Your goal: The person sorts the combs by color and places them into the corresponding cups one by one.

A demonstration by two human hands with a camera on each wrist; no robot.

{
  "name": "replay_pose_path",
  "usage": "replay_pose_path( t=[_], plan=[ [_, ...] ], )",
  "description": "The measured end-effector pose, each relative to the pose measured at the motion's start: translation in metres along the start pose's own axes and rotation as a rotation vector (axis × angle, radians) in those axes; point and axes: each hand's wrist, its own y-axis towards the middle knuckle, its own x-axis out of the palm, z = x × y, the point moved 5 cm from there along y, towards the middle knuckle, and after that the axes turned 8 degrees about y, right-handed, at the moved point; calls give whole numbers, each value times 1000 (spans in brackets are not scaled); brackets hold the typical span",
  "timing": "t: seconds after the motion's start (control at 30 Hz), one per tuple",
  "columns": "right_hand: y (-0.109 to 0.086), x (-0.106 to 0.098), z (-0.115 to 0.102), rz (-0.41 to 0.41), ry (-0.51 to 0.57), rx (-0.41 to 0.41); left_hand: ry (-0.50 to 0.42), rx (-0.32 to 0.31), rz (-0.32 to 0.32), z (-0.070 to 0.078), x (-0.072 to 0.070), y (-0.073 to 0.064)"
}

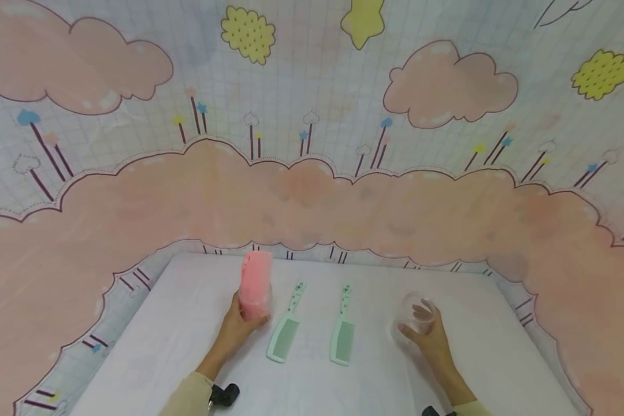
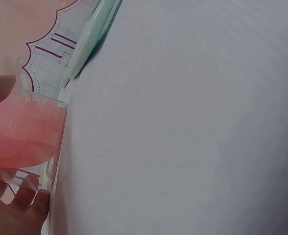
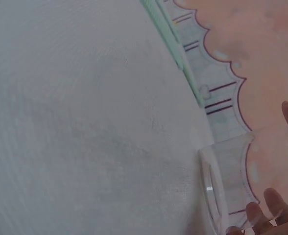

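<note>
My left hand point(image 1: 241, 318) grips a clear plastic cup point(image 2: 56, 142). Standing in that cup and rising above its rim is a broad, flat pink piece point(image 1: 256, 280) whose kind I cannot tell. On the right, a second clear cup point(image 3: 227, 171) is held by my right hand point(image 1: 430, 329), its thumb and fingers around the side. I see nothing inside this one. Between the hands lie two mint-green combs, the left comb point(image 1: 286, 332) slightly slanted and the right comb point(image 1: 342, 335) nearly straight, both with handles pointing away from me.
All of this is on a white-covered table point(image 1: 312, 387). Behind and around it hangs a patterned cloth point(image 1: 312, 208) with pink clouds and yellow shapes. A black wrist device point(image 1: 225, 395) sits at my left cuff.
</note>
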Motion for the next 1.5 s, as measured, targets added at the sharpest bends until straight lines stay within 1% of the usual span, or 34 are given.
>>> replay_pose_path(
  t=[0.1, 0.2, 0.33, 0.47, 0.57, 0.63, 0.7, 0.8, 0.9, 1.0, 1.1, 1.17, 1.23, 1.3, 1.4, 1.5],
  plan=[
    [-2, 3, 3, -9, 10, -26, 12, 1, 1, -1, 1, -2],
    [0, 6, 2, -16, -4, -74, 28, -8, -7, -1, 1, -1],
    [5, 10, -1, -36, -20, -107, 38, -37, -34, -2, 0, -2],
    [5, 10, 0, -42, -28, -92, 33, -35, -50, -2, -3, -6],
    [5, 8, 2, -34, -31, -75, 27, -7, -30, -1, -7, -8],
    [5, 8, 2, -31, -33, -75, 19, 9, 9, 0, -13, -10],
    [5, 8, 1, -33, -31, -84, 20, 26, 62, 3, -21, -13],
    [6, 9, 0, -47, -24, -98, 9, 59, 159, 9, -35, -24],
    [4, 9, -2, -54, -22, -98, 4, 99, 250, 17, -45, -36],
    [3, 9, -3, -48, -25, -96, 7, 126, 333, 27, -51, -48],
    [4, 10, -3, -50, -14, -101, -6, 149, 408, 36, -53, -58],
    [4, 10, -3, -54, 1, -106, -23, 180, 448, 41, -52, -65],
    [5, 11, -3, -54, 4, -105, -33, 237, 473, 49, -47, -71],
    [4, 10, -2, -49, -2, -97, -49, 297, 481, 56, -39, -76],
    [4, 9, 0, -39, -25, -88, -49, 370, 452, 66, -21, -81],
    [3, 10, 0, -31, -29, -76, -44, 408, 390, 73, -2, -84]
  ],
)
